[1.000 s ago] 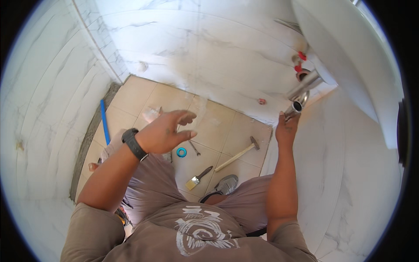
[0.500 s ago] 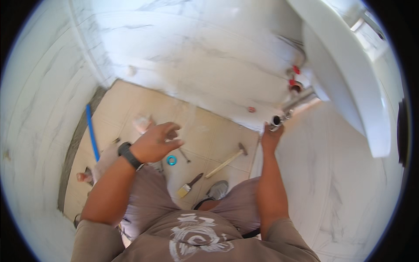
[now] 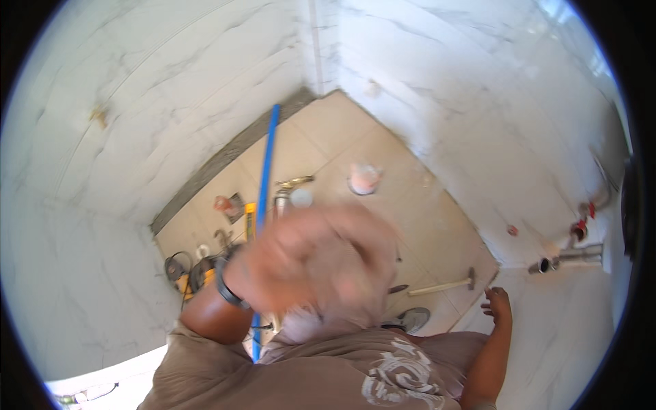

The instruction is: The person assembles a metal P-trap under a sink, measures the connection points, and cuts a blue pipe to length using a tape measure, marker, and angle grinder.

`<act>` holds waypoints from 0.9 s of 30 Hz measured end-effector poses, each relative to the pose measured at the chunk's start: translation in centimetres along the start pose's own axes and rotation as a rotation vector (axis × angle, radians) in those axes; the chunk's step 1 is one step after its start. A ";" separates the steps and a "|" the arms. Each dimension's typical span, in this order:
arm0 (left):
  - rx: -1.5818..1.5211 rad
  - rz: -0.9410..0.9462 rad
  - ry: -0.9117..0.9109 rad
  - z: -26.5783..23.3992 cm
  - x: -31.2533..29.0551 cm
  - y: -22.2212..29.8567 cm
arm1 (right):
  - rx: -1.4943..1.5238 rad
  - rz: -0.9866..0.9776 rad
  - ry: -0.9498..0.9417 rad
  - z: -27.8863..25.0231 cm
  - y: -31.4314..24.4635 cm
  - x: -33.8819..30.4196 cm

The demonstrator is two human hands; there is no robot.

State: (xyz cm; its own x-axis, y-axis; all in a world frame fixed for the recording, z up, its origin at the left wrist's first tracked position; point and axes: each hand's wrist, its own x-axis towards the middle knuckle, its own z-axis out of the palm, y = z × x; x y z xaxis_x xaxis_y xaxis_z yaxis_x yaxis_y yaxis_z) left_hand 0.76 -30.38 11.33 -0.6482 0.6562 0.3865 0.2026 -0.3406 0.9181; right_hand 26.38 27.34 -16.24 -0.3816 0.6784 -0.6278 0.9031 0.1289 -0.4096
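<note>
My left hand (image 3: 318,263), a dark watch at its wrist, is raised close in the middle of the view. Motion smears its fingers, and I cannot make out anything in it. My right hand (image 3: 497,304) hangs beside the wall at the right, its fingers loosely bent and apart, with nothing in them. Just above it, apart from the hand, a chrome drain pipe (image 3: 577,256) juts out along the wall, its round end open. Red-handled valves (image 3: 584,212) sit above that pipe. A hammer (image 3: 444,285) lies on the tiles to the left of my right hand.
A long blue pipe (image 3: 268,164) crosses the floor at left. Near it lie a yellow level (image 3: 251,217), a brass fitting (image 3: 295,182) and power tools (image 3: 195,273). A pinkish-white tub (image 3: 364,178) stands farther in. Marbled walls meet at the far corner.
The view has swung left. My right hand has let go of the chrome drain pipe and dropped below it. My left hand has come up closer and is now blurred.
</note>
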 end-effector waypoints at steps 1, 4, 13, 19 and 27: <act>-0.131 0.167 -0.237 0.5 0.3 -0.3 | -0.056 -0.006 -0.026 0.7 -0.1 -0.3; -0.572 0.514 -0.185 7.6 -0.6 0.4 | -0.243 -0.080 -0.046 2.4 -0.6 -0.2; -0.645 0.533 -0.172 7.3 -2.1 -0.3 | -0.244 -0.214 -0.075 4.3 0.6 -4.2; 0.181 -0.076 0.040 -4.4 -7.0 -12.3 | -0.292 -0.180 -0.062 5.0 -0.1 -6.7; 1.173 -1.317 0.130 -13.1 -26.8 -38.9 | -0.270 -0.197 -0.068 5.7 0.4 -7.7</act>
State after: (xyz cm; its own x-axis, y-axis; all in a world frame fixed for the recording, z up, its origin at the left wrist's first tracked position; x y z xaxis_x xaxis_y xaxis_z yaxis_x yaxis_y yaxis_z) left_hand 0.66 -43.55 -35.94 -0.8369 -0.0006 -0.5474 -0.1197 0.9760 0.1820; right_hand 28.56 18.01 -15.33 -0.5582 0.5730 -0.6000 0.8267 0.4456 -0.3436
